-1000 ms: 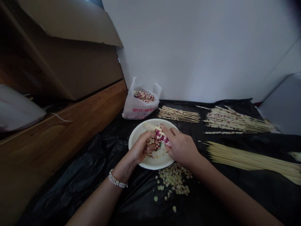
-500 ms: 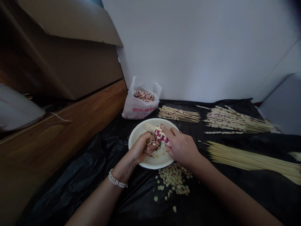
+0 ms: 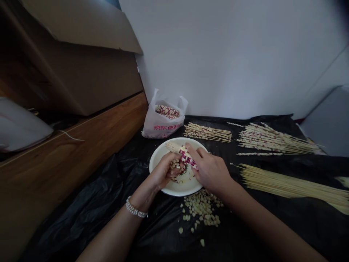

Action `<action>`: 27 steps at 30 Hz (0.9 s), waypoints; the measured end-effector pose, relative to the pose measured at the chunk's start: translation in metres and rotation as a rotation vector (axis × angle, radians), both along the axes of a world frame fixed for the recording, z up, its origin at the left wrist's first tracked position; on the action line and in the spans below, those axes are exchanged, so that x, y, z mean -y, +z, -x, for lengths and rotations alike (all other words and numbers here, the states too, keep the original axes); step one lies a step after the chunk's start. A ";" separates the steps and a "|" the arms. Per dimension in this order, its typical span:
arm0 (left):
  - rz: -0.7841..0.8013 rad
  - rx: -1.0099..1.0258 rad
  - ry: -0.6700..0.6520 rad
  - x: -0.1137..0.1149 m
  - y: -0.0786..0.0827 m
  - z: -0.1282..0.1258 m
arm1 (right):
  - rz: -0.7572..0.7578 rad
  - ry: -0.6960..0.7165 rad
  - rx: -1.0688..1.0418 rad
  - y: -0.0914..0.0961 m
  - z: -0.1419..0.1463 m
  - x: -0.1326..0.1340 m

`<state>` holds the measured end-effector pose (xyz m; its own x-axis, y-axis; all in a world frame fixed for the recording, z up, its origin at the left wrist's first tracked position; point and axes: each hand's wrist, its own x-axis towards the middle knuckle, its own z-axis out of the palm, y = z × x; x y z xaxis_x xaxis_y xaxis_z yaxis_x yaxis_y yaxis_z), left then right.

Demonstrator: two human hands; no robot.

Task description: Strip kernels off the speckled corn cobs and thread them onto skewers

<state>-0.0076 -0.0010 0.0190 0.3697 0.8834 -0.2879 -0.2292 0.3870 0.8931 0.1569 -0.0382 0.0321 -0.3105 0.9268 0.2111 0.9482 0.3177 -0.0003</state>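
Note:
A partly stripped corn cob (image 3: 187,156) with purple and white kernels is held over a white bowl (image 3: 156,154). My right hand (image 3: 211,169) wraps round its near end, where kernels are still on. My left hand (image 3: 165,171) is curled at the cob's middle, its thumb against the kernels. Loose corn kernels (image 3: 174,165) lie gathered in the left palm and fingers. The cob's far end is bare and pale. More kernels lie in the bowl, partly hidden by my hands.
Spilled kernels (image 3: 203,207) lie on black plastic sheeting (image 3: 103,196) before the bowl. A plastic bag (image 3: 160,127) with corn cobs stands behind. Skewered kernels (image 3: 207,132), another pile of filled skewers (image 3: 267,140) and bare skewers (image 3: 289,183) lie right. A cardboard box (image 3: 103,76) stands left.
My left thumb has shifted slightly along the cob. Otherwise the hands, cob and bowl stay in nearly the same place.

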 end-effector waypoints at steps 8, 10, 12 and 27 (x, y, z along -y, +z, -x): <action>0.042 0.003 -0.017 -0.003 -0.004 0.005 | -0.135 0.096 -0.067 -0.006 0.001 0.002; 0.074 -0.033 -0.043 -0.003 -0.006 0.004 | -0.137 0.105 -0.076 -0.008 0.001 0.002; 0.075 -0.074 -0.034 -0.002 -0.008 0.003 | -0.116 0.101 -0.103 -0.009 -0.001 0.000; -0.121 -0.012 -0.035 0.002 -0.001 -0.001 | -0.130 0.082 -0.272 -0.012 -0.007 -0.005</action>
